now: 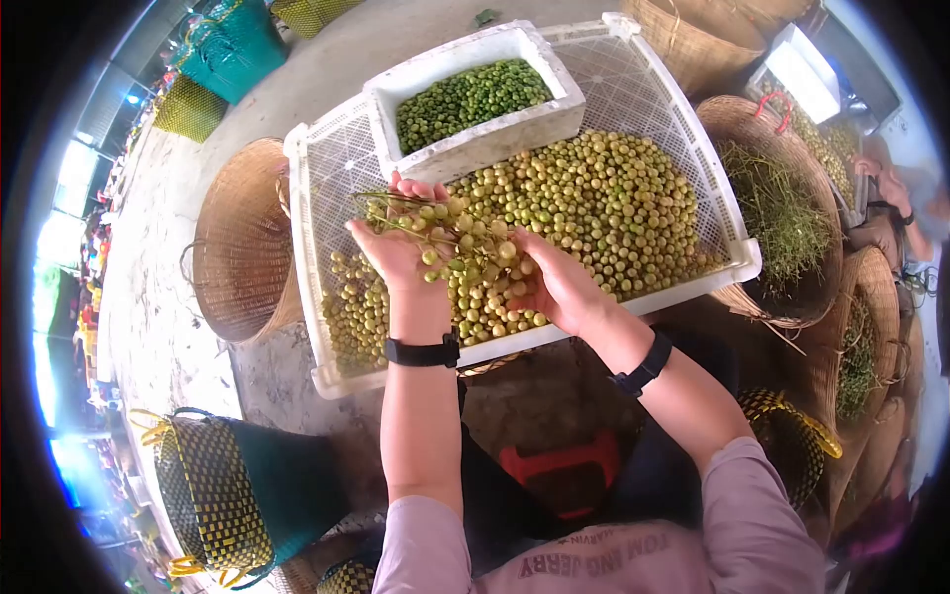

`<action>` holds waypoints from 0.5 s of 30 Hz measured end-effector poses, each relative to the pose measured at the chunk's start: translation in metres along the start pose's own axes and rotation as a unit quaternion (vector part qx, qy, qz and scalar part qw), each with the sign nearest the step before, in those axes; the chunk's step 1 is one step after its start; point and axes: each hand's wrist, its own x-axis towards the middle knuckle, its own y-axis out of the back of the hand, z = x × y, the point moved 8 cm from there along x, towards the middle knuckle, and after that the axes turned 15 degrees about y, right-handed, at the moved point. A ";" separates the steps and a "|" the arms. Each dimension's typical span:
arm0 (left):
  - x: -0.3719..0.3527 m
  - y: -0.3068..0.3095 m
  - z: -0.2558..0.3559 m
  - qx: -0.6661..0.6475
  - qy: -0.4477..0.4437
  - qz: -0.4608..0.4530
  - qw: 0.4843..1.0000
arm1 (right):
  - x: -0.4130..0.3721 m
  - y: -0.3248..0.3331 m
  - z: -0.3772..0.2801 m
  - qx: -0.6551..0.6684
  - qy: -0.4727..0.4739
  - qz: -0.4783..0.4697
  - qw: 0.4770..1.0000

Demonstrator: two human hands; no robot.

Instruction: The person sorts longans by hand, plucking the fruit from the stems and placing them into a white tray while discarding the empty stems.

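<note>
My left hand (398, 255) is turned palm up, with a bunch of small round yellow-green fruit (460, 238) on thin stems resting in it. From the other side, my right hand (562, 287) curls its fingers around the bunch's right end; some fingertips are hidden behind the fruit. Under both hands lies a white mesh tray (332, 208) with a wide heap of loose yellow-green fruit (614, 188). At its far side a white foam box (485, 139) stands on the tray, holding smaller, darker green fruit (475, 99).
Left of the tray is a tall wicker basket (237, 243). To the right, another basket (717, 124) contains bare green stems (777, 213). A woven yellow-and-black basket (213, 495) stands lower left, and a red stool (564, 460) is below. Another person's hand (886, 183) appears far right.
</note>
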 end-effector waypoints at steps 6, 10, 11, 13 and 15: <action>-0.016 -0.006 0.002 0.309 -0.085 0.165 0.933 | 0.004 0.001 -0.016 -0.053 0.037 0.008 0.998; -0.018 0.031 -0.004 0.200 0.017 0.192 0.961 | 0.008 0.001 -0.021 -0.046 0.051 -0.001 0.998; -0.017 0.037 -0.007 0.120 0.043 0.155 0.980 | 0.011 0.005 -0.020 -0.050 0.058 -0.010 0.997; -0.014 0.045 -0.009 0.087 0.070 0.097 0.989 | 0.016 0.023 -0.016 -0.104 0.076 0.009 0.992; -0.013 0.052 -0.012 0.070 0.089 0.083 0.990 | 0.017 0.034 -0.017 -0.129 0.079 0.023 0.988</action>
